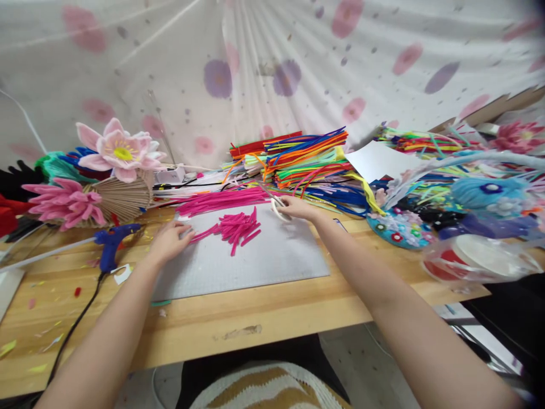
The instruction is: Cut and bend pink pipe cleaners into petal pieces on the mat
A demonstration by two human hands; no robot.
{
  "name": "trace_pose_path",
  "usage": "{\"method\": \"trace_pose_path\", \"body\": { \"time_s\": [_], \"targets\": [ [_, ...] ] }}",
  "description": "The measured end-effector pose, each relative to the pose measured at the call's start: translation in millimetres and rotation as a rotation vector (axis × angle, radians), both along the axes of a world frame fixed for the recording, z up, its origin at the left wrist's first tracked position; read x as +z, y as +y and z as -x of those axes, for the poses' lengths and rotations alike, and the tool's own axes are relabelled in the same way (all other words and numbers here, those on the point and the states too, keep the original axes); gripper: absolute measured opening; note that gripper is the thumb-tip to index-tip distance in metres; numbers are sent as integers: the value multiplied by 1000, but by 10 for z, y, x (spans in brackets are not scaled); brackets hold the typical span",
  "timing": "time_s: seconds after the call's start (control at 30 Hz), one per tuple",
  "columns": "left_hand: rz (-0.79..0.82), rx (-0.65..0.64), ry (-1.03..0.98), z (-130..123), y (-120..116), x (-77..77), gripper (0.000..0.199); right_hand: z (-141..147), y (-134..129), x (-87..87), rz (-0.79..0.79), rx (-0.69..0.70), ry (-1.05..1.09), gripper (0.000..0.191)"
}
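Observation:
My right hand (298,208) grips a pair of scissors (281,213) by the white handles, with the blades pointing up and left toward the long pipe cleaners. My left hand (171,241) rests low at the left side of a grey cutting mat (255,270); its fingers are closed around the ends of a few magenta pipe cleaner pieces (205,233). Between the hands lies a loose pile of short magenta pieces (238,227). Behind it, a bundle of long magenta pipe cleaners (221,199) lies along the mat's far edge.
A blue glue gun (111,244) with a black cord is at left. Pink fuzzy flowers (121,150) and a ribbed fan shape (123,199) stand behind it. Bundles of coloured pipe cleaners (306,156) fill the back. A decorated blue piece (400,227) and a wrapped roll (477,258) are at right.

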State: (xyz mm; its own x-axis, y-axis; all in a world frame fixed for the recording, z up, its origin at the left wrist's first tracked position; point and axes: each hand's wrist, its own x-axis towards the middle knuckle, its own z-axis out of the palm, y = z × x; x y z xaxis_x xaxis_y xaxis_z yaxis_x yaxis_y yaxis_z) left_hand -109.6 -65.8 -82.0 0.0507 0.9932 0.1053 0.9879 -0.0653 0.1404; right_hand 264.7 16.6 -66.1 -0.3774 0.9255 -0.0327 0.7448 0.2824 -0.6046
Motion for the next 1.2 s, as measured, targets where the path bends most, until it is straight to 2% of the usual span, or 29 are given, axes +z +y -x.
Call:
{"method": "trace_pose_path", "body": {
  "time_s": [0.07, 0.17, 0.23, 0.3, 0.4, 0.53, 0.67, 0.73, 0.8, 0.87, 0.9, 0.93, 1.03, 1.13, 1.2],
  "targets": [
    [-44, -2, -12, -66, 83, 72, 44, -149, 34, -22, -33, 7, -176, 27],
    [-86, 4, -53, -293, 275, 129, 39, -288, 26, -32, -33, -28, -404, 28],
    [-70, -24, -7, -451, 417, 117, 35, -312, -15, -33, -20, -31, -507, 31],
    [-47, 0, 50, -563, 542, 77, 34, -296, -65, -33, -13, -27, -565, 33],
    [4, 45, 92, -618, 661, 17, 30, -250, -122, -34, -58, -15, -602, 32],
    [15, 44, 104, -570, 672, 25, 25, -215, -142, -21, -122, 2, -636, 29],
    [-163, 12, 105, -528, 573, 122, 29, -145, -131, 44, -139, -79, -686, 28],
    [-241, 16, 94, -530, 518, 181, 31, -42, -127, 95, -247, -142, -603, 37],
    [-263, -1, 80, -550, 468, 237, 32, 113, -121, 144, -396, -162, -465, 56],
    [-246, -44, 57, -586, 422, 286, 33, 291, -103, 183, -479, -122, -374, 72],
    [-237, -64, 41, -608, 399, 310, 33, 377, -87, 197, -482, -91, -353, 72],
    [-234, -74, 18, -631, 377, 332, 32, 453, -67, 210, -466, -69, -341, 63],
    [-284, -30, -133, -696, 319, 395, 28, 597, -1, 259, -375, -66, -248, 23],
    [-359, -12, -389, -766, 288, 444, 26, 636, 31, 343, -191, -98, 120, 22],
    [-314, -22, -620, -839, 281, 460, 23, 646, 14, 408, 18, -34, 461, 22]
  ]
}}
